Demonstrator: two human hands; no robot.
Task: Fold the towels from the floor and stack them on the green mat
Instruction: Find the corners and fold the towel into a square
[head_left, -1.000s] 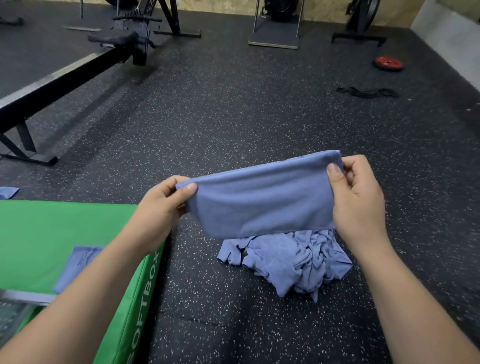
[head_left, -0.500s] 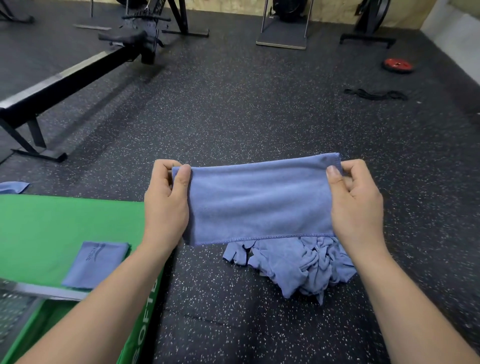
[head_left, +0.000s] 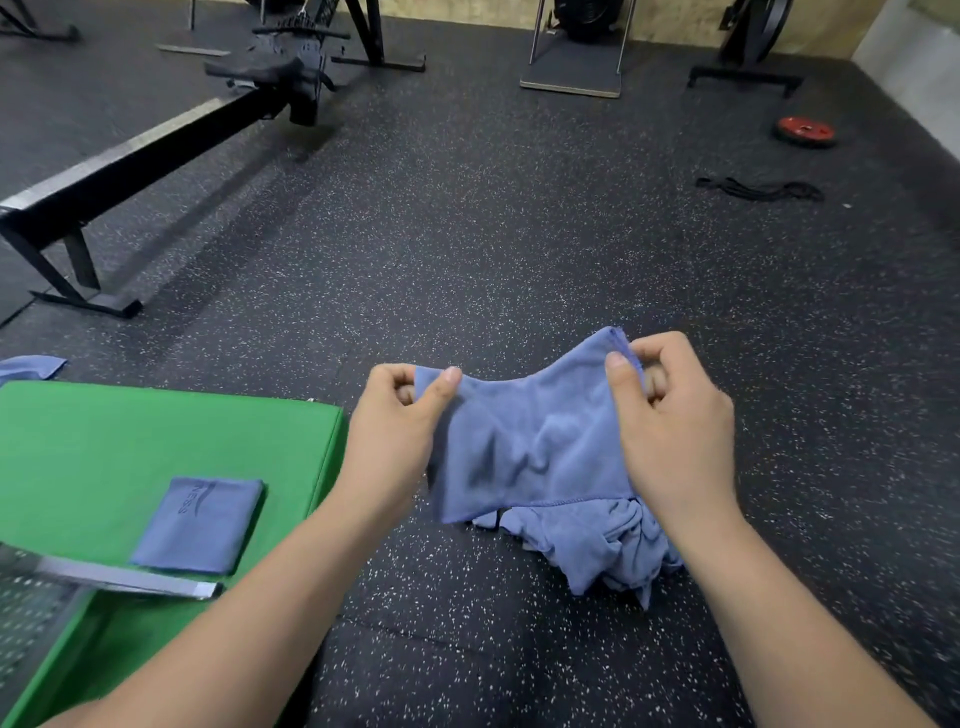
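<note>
Nearby, at lower left, a folded towel (head_left: 200, 525) lies flat on the green mat (head_left: 104, 441), showing a swoosh mark and the letters "NESS". To its right a crumpled pile of blue towels (head_left: 597, 545) sits on the speckled black floor (head_left: 467, 234). Just above the pile, the left hand (head_left: 400, 431) and right hand (head_left: 670, 426) each pinch a top corner of a blue towel (head_left: 535, 447), which sags slack and wrinkled between them. Beyond the mat lies another blue towel (head_left: 28, 366). Farther off stand a black rowing machine (head_left: 156, 156), a black band (head_left: 758, 189) and a red weight plate (head_left: 807, 131).
</note>
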